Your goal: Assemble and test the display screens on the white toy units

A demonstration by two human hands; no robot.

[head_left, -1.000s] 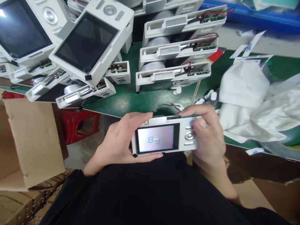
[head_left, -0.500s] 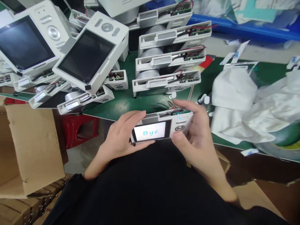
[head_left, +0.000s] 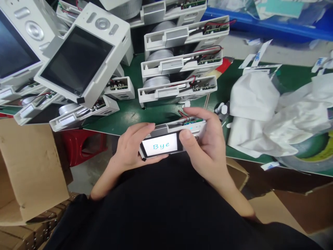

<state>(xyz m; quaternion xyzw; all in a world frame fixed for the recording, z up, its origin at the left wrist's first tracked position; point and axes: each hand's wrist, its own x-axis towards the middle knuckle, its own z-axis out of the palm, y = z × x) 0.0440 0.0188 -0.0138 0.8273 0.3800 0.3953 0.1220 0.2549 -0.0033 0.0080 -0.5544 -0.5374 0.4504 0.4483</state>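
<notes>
A white digital camera (head_left: 159,146) is held between both hands at the table's front edge. Its lit screen reads "Bye", and a small blue light glows on its back. The top cover is off, so a green circuit board and red and black wires show. My left hand (head_left: 130,144) is closed around the camera's left end, fingers along the top and underneath. My right hand (head_left: 208,146) grips the right end, its thumb lying over the screen's right edge near the buttons and its index finger reaching along the top.
Several open-topped cameras (head_left: 179,91) stand in a row ahead, and others (head_left: 78,62) are piled at left. White cloth (head_left: 253,97) and a tape roll (head_left: 312,156) lie right. A blue bin (head_left: 260,22) is behind, a red stool (head_left: 75,149) and cardboard box (head_left: 39,170) below left.
My right thumb has moved up and left, from beside the round button to the screen's right edge. The view has shifted slightly. "Bye" stays on the screen.
</notes>
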